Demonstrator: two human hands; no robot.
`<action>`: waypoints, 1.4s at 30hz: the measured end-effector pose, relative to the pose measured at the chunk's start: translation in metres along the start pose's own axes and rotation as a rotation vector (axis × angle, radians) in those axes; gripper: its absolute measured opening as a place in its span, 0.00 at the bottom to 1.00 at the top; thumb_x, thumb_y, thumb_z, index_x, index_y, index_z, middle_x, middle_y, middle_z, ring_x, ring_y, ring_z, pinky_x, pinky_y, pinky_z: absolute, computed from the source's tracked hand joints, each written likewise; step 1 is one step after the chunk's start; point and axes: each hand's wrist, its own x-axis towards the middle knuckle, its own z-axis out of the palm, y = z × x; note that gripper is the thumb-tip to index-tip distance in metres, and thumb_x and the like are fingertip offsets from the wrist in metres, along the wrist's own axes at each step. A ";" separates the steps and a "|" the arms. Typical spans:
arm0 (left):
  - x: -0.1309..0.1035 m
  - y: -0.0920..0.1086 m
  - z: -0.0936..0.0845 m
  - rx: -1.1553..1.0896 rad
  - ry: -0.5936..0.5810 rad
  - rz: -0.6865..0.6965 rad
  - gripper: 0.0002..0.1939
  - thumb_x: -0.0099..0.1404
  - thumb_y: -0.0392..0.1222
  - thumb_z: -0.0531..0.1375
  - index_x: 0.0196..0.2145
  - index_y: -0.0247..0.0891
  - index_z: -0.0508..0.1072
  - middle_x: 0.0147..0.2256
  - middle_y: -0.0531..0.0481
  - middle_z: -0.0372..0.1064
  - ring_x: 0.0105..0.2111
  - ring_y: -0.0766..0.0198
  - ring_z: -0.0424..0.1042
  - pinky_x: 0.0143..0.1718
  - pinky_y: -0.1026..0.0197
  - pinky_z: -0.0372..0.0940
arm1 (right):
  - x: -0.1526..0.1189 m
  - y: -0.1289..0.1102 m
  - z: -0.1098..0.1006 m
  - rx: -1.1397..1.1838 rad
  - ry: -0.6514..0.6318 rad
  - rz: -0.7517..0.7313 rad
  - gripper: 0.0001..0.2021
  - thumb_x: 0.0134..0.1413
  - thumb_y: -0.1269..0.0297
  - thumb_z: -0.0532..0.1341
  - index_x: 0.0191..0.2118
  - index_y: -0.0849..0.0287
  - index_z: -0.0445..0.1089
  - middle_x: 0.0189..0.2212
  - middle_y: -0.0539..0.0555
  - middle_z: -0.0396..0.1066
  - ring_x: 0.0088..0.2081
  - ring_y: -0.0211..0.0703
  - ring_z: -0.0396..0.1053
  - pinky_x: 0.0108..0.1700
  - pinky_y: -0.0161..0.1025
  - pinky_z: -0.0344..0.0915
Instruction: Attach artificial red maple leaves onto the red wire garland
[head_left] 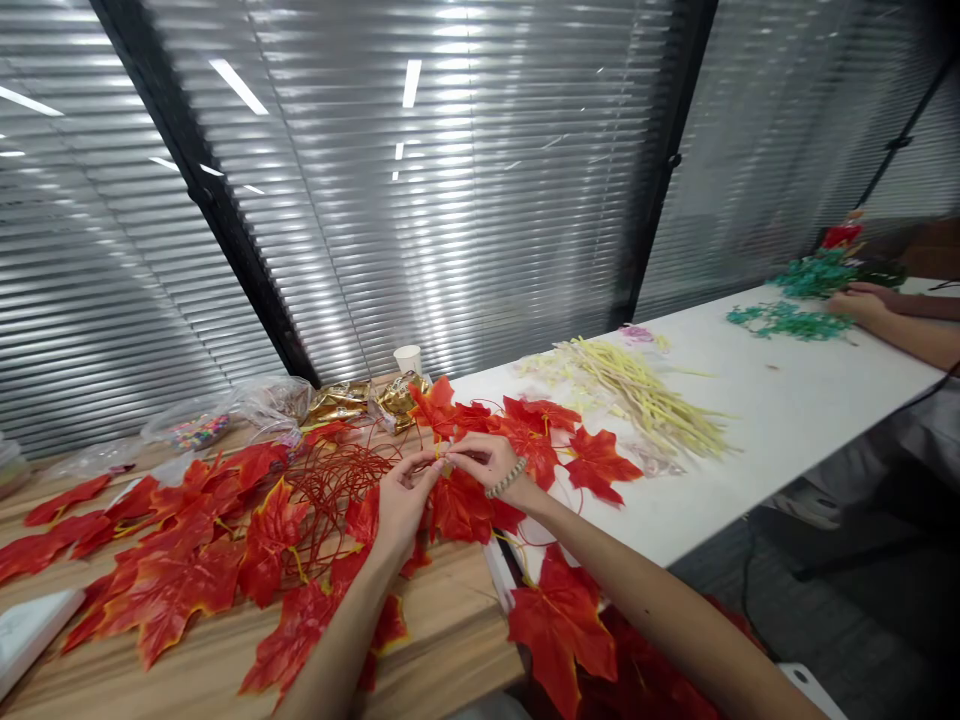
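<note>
My left hand (405, 492) and my right hand (487, 466), the right with a beaded bracelet (506, 479) at its wrist, meet fingertip to fingertip. Both pinch at the yellow stem (439, 450) of an artificial red maple leaf (459, 510), which hangs just below the fingers. Whether a thin cord is also in the pinch is too small to tell. Around my hands lie more red maple leaves (601, 464) strung on red cord. To the left is a loose tangle of dark red cord (330, 492), beside a pile of red leaves (176, 570).
A wooden table (457, 620) adjoins a white table (720, 480). Pale yellow strips (645, 395), gold wrappers (337, 402), a paper cup (408, 360) and a bag of colourful beads (199, 430) lie behind. Another person's hands (862, 305) are by green sprigs (787, 320) at far right.
</note>
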 end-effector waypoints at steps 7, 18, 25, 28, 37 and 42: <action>0.000 -0.001 0.000 -0.005 0.026 -0.032 0.15 0.48 0.43 0.64 0.34 0.34 0.74 0.36 0.46 0.74 0.37 0.62 0.70 0.40 0.63 0.64 | -0.001 -0.002 0.001 -0.081 -0.026 -0.054 0.08 0.53 0.66 0.57 0.35 0.58 0.74 0.31 0.53 0.73 0.32 0.39 0.69 0.36 0.35 0.65; 0.001 -0.004 0.000 0.012 0.015 -0.024 0.14 0.49 0.43 0.64 0.34 0.35 0.74 0.35 0.47 0.74 0.37 0.62 0.71 0.40 0.62 0.64 | -0.002 0.000 0.001 -0.161 -0.020 -0.069 0.08 0.53 0.67 0.57 0.33 0.60 0.74 0.26 0.53 0.72 0.28 0.37 0.67 0.31 0.33 0.62; 0.001 -0.004 -0.001 -0.029 -0.024 -0.068 0.13 0.48 0.42 0.65 0.33 0.36 0.75 0.36 0.47 0.74 0.38 0.62 0.71 0.42 0.61 0.63 | -0.002 0.005 0.001 -0.246 -0.034 -0.071 0.08 0.53 0.66 0.58 0.33 0.60 0.75 0.22 0.51 0.70 0.24 0.36 0.63 0.29 0.32 0.59; 0.001 -0.005 -0.001 -0.061 -0.032 -0.085 0.14 0.48 0.41 0.65 0.34 0.36 0.75 0.37 0.46 0.74 0.39 0.60 0.71 0.43 0.59 0.63 | -0.003 0.005 0.001 -0.277 -0.051 -0.060 0.09 0.54 0.64 0.57 0.32 0.59 0.75 0.20 0.51 0.69 0.24 0.36 0.62 0.29 0.32 0.58; 0.002 -0.007 -0.002 -0.023 -0.030 -0.064 0.14 0.47 0.44 0.65 0.32 0.35 0.76 0.36 0.44 0.74 0.39 0.58 0.71 0.44 0.57 0.63 | -0.005 0.003 0.001 -0.206 -0.061 -0.027 0.11 0.54 0.61 0.57 0.31 0.59 0.75 0.22 0.52 0.70 0.25 0.37 0.65 0.30 0.34 0.61; 0.001 -0.006 -0.001 -0.019 -0.058 -0.022 0.16 0.49 0.44 0.64 0.36 0.35 0.73 0.35 0.45 0.73 0.37 0.61 0.71 0.42 0.60 0.63 | -0.005 0.004 0.004 -0.029 -0.034 0.072 0.08 0.51 0.63 0.59 0.32 0.59 0.74 0.27 0.53 0.73 0.28 0.39 0.69 0.33 0.35 0.64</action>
